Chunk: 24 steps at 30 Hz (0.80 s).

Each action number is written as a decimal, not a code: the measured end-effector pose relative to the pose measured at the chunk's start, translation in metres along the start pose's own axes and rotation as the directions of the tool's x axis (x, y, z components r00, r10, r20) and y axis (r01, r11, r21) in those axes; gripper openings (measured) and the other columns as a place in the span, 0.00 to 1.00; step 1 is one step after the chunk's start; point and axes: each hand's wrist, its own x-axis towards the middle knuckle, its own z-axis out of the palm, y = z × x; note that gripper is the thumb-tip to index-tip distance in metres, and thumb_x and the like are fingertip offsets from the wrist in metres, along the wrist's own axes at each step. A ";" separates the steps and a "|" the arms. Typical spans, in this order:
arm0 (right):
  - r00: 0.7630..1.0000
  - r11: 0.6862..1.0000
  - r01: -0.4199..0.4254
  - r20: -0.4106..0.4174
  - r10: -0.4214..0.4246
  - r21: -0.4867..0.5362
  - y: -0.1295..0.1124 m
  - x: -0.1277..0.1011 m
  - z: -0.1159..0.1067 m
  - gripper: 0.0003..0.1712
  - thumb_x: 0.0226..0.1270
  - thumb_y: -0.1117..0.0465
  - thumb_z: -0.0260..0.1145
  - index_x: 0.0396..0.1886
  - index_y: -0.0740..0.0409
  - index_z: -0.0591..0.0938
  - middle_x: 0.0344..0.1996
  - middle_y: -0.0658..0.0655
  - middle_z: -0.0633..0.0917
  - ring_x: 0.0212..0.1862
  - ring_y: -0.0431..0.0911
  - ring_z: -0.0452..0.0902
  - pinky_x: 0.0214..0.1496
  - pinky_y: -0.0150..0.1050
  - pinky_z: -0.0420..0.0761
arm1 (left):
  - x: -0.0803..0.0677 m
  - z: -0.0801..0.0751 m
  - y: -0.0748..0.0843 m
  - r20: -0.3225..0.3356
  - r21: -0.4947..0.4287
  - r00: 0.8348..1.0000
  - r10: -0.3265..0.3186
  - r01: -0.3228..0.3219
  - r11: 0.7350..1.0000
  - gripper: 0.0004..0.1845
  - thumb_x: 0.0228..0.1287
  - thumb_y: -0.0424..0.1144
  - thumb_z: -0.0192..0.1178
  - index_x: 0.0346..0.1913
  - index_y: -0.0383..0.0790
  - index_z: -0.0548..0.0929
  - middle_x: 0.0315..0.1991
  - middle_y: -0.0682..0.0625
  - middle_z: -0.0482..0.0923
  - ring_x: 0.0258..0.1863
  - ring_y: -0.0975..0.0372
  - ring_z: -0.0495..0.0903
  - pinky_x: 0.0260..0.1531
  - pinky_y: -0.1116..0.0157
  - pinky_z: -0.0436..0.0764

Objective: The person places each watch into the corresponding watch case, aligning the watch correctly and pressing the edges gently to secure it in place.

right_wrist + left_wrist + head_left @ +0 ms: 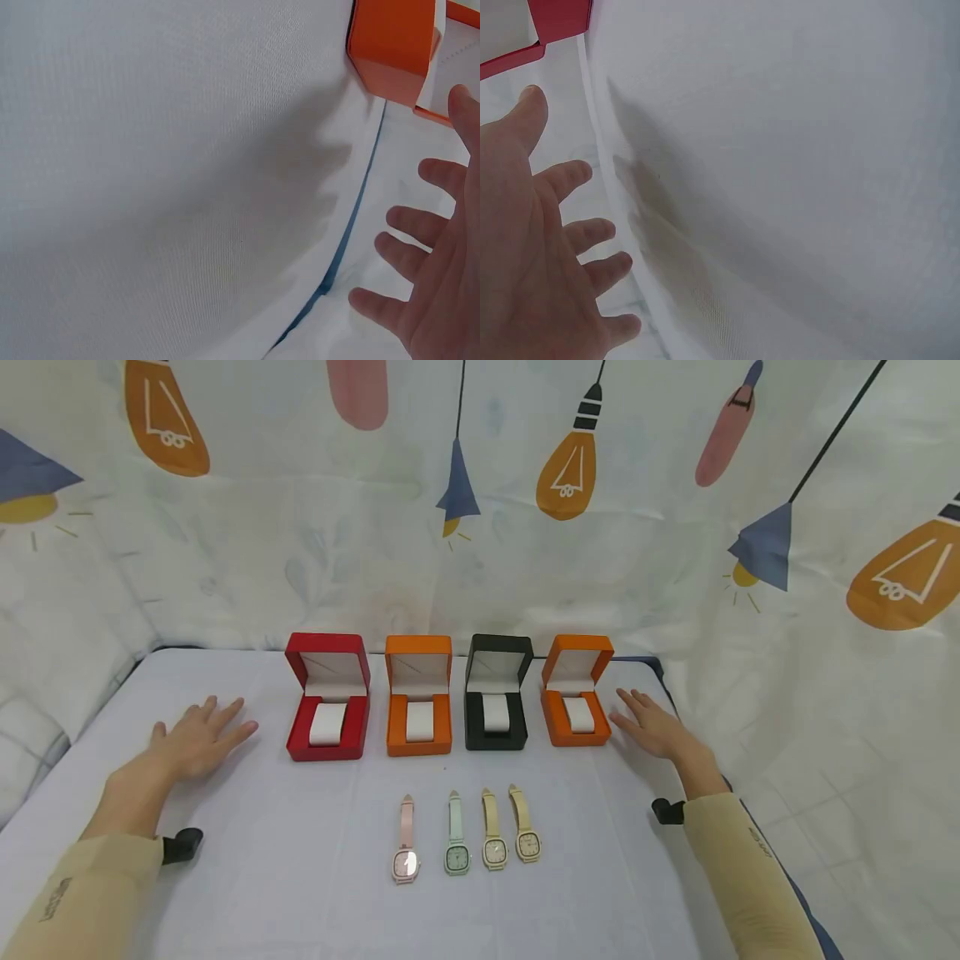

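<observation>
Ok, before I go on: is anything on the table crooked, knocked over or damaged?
Little stands out. The four open boxes stand in a row, but the right orange box is turned slightly off line. The four watches lie flat side by side. The left hand and right hand rest flat on the cloth.

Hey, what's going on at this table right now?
A person rests both hands flat on the white table, holding nothing. The left hand lies beside the red box, the right hand beside an orange box. Four open watch boxes stand in a row, each with a white cushion. Four watches lie in front, untouched.
</observation>
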 end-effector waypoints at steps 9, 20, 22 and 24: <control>1.000 1.000 0.018 -0.013 -0.018 -0.014 -0.008 -0.001 -0.001 0.44 0.81 0.35 0.46 0.83 0.57 0.53 0.78 0.73 0.56 0.76 0.71 0.50 0.73 0.71 0.52 | -0.002 0.001 0.008 -0.020 0.025 1.000 0.004 -0.004 1.000 0.48 0.77 0.69 0.37 0.78 0.28 0.53 0.71 0.15 0.43 0.70 0.24 0.42 0.60 0.21 0.37; 0.997 0.998 0.068 -0.034 -0.068 -0.010 -0.018 0.000 0.001 0.43 0.82 0.36 0.48 0.83 0.56 0.53 0.77 0.72 0.59 0.76 0.69 0.54 0.73 0.70 0.55 | -0.005 0.007 0.013 -0.095 0.088 0.994 0.053 -0.044 0.995 0.45 0.77 0.68 0.39 0.77 0.31 0.59 0.71 0.17 0.48 0.68 0.24 0.49 0.60 0.20 0.42; 0.997 0.998 0.063 -0.034 -0.063 0.001 -0.021 0.000 0.002 0.44 0.81 0.36 0.49 0.83 0.56 0.53 0.77 0.72 0.59 0.75 0.70 0.54 0.72 0.70 0.55 | -0.006 0.007 0.015 -0.102 0.090 0.993 0.056 -0.046 0.995 0.44 0.77 0.68 0.40 0.77 0.31 0.59 0.71 0.17 0.48 0.68 0.24 0.49 0.60 0.20 0.42; 0.998 0.998 0.059 -0.033 -0.059 0.004 -0.023 0.001 0.004 0.45 0.80 0.34 0.49 0.84 0.55 0.53 0.77 0.72 0.58 0.75 0.70 0.55 0.72 0.71 0.56 | -0.008 0.007 0.017 -0.108 0.091 0.992 0.060 -0.050 0.995 0.44 0.77 0.67 0.40 0.76 0.31 0.60 0.71 0.17 0.48 0.68 0.24 0.50 0.60 0.20 0.43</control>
